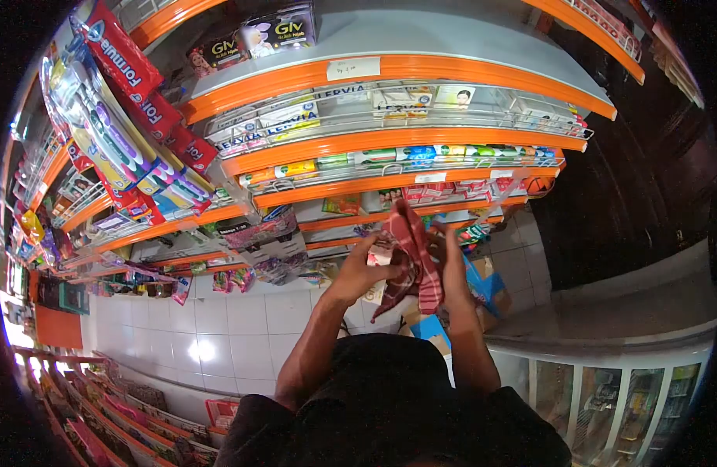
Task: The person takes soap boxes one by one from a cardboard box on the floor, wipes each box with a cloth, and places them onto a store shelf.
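Note:
A red and white patterned cloth (421, 265), partly folded, hangs between my two hands in front of the shelves. My left hand (361, 272) is at its left side, thumb pointing toward the cloth, beside a small pale box (376, 286). The fingertips there are partly hidden. My right hand (452, 265) is against the cloth's right side, its fingers bent round the edge. Below the cloth, a cardboard box with blue parts (430, 327) shows near the floor.
Orange-edged shelves (421, 144) with soap boxes and tubes stand ahead. Toothbrush packs (113, 140) hang at upper left. White floor tiles (249, 335) lie below left. A glass-fronted case (600, 397) is at lower right, more racks (117, 412) at lower left.

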A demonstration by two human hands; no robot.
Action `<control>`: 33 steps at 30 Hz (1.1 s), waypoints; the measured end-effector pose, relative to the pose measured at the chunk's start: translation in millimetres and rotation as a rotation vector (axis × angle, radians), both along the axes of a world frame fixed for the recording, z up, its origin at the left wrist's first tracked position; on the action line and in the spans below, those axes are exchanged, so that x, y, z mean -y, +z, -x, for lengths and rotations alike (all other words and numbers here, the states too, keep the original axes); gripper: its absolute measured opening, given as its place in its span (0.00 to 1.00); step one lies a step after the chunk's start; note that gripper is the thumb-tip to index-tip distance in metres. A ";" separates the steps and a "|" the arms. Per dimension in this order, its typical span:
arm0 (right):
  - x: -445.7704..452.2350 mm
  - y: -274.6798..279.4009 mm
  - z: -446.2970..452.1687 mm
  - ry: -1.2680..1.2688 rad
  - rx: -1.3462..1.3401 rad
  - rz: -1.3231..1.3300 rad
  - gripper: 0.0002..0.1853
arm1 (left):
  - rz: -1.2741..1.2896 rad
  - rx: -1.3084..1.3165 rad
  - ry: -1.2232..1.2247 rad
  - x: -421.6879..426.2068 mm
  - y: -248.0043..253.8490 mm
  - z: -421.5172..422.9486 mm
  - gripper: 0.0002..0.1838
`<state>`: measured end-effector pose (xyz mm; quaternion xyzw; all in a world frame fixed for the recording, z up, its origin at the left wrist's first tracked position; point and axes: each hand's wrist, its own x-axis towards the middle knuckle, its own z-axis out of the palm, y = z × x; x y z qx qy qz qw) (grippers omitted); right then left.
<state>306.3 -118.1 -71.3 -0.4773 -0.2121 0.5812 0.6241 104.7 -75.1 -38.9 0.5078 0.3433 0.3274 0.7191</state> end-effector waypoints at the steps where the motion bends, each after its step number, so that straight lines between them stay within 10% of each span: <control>1: 2.6 7.5 4.5 0.001 -0.001 0.002 0.38 | -0.123 -0.088 -0.007 1.7 11.2 0.2 0.33; 5: 12.1 25.3 19.0 0.367 0.504 -0.299 0.34 | -0.004 0.042 0.016 -4.5 -2.3 4.8 0.27; 16: 8.9 37.9 3.7 -0.037 -0.422 0.039 0.23 | 0.363 0.756 0.184 -21.9 -38.0 40.3 0.34; 25: 4.3 18.9 32.7 0.099 -0.426 -0.060 0.26 | 0.272 0.303 0.106 7.3 -38.1 23.4 0.39; 26: 16.4 45.2 45.4 0.227 0.027 -0.059 0.30 | 0.280 0.210 0.123 13.3 -32.7 18.7 0.41; 31: 2.0 25.6 40.3 0.118 0.146 0.156 0.29 | 0.092 0.306 -0.107 8.2 -32.6 26.0 0.45; 33: -0.4 30.1 18.4 0.094 -0.570 -0.105 0.25 | 0.025 0.348 -0.093 5.4 -23.4 33.9 0.43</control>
